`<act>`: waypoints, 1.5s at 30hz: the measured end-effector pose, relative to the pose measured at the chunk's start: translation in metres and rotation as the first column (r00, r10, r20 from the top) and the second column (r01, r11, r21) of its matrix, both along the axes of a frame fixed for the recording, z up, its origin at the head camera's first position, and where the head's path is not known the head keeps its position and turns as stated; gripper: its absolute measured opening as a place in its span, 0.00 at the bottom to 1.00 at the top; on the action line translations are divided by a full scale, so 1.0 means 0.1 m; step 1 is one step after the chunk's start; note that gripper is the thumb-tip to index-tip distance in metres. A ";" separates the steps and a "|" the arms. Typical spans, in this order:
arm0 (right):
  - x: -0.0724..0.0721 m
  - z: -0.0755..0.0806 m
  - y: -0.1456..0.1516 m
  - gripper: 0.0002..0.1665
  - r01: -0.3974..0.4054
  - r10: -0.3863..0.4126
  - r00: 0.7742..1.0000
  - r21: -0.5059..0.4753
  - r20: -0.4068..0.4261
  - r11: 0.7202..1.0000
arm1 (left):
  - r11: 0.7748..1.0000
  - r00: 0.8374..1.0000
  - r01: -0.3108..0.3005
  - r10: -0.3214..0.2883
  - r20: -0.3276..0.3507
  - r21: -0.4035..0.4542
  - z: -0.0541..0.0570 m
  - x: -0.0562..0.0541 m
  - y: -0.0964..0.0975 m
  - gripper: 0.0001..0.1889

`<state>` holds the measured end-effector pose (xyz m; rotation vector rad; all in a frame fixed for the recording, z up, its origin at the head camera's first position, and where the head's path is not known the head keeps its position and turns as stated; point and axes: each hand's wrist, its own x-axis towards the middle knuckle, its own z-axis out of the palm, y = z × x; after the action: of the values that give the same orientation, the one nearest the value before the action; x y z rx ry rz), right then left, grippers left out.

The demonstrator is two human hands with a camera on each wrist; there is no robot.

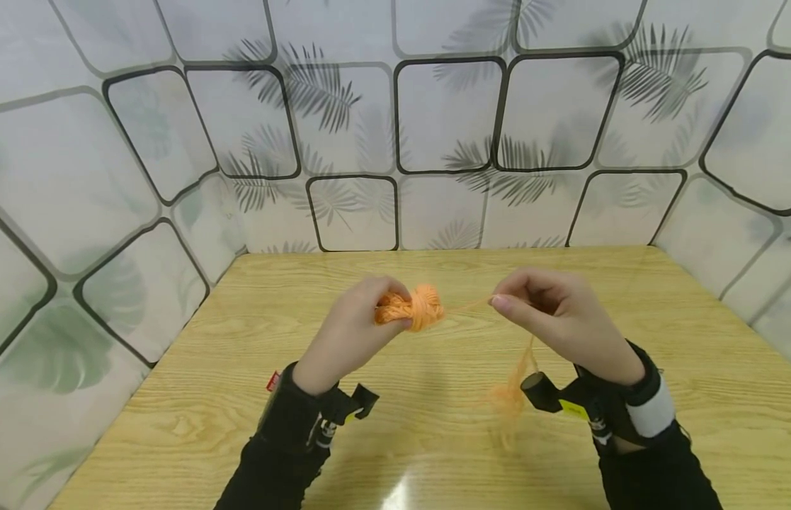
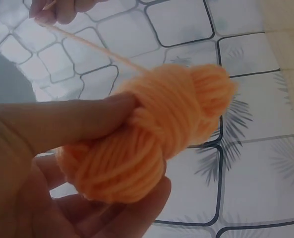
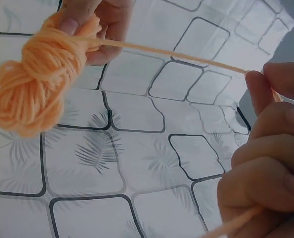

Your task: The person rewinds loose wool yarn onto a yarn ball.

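An orange skein of yarn [image 1: 425, 307], wrapped round its middle, is held above the table by my left hand [image 1: 360, 329]. In the left wrist view the thumb presses the skein [image 2: 171, 109] from one side while the fingers curl behind it. Off to the right, my right hand [image 1: 554, 308] pinches a yarn strand [image 3: 176, 53] between thumb and forefinger. That strand runs taut from the skein's wrapped middle to the fingertips. Below the right hand hangs a loose, blurred tail of yarn [image 1: 513, 393].
A light wood-grain table [image 1: 242, 439] lies under both hands. White sheeting [image 1: 446, 117] with dark rounded outlines and leaf prints stands behind it and along the sides. Each wrist wears a black strap with a small camera, such as the right camera [image 1: 540, 392].
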<state>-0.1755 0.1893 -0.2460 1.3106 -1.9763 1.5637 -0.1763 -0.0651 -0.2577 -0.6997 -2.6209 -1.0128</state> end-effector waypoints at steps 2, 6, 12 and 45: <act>-0.01 0.00 0.01 0.12 0.023 -0.022 1.000 -0.017 0.014 1.000 | 0.999 0.999 0.046 -0.046 0.020 -0.015 0.00 0.01 0.00 0.12; -0.03 0.01 0.03 0.13 0.105 -0.104 0.994 -0.033 0.012 0.994 | 0.986 0.982 0.166 -0.164 0.090 -0.023 0.01 0.02 -0.01 0.12; -0.09 0.01 0.04 0.11 0.268 -0.268 0.963 -0.015 -0.008 0.963 | 0.907 0.893 0.420 -0.418 0.167 0.023 0.02 0.02 -0.03 0.12; -0.08 -0.15 -0.38 0.10 -0.152 0.144 0.988 0.305 0.048 0.940 | 0.709 0.965 0.255 -0.233 -0.123 0.657 0.04 0.12 0.05 0.16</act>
<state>-0.1834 0.1514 -0.2613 1.5981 -2.2535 1.3772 -0.1640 -0.0600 -0.2541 -0.8590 -1.9140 -1.8634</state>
